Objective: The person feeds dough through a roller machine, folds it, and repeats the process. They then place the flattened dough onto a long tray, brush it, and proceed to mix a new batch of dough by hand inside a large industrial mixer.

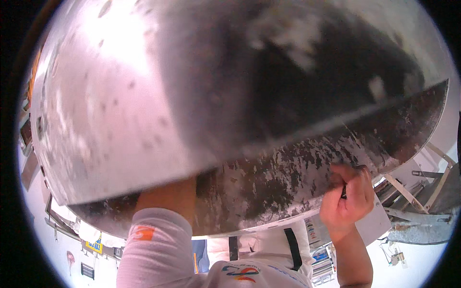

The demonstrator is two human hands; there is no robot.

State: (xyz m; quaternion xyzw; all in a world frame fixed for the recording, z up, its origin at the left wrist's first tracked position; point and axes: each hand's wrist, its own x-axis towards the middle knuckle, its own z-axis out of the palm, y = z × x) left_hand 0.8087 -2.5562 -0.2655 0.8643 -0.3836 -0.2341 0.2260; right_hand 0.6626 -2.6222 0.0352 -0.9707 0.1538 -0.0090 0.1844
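Note:
A large pale grey metal panel with dark smudges fills the upper part of the head view. Below its straight edge shows a second surface, dark and mottled with pale streaks, with a curved rim. My left forearm reaches up under the panel's edge, and the panel hides the hand. My right hand is closed at the right, over the rim of the mottled surface. A small dark bit shows between its curled fingers, too little to name. Whether the fingertips touch the surface I cannot tell.
A metal frame with pale bars stands at the right, beyond the rim. Shelves with stacked items are low down beside my body. A yellow sign and some racks are at the lower left.

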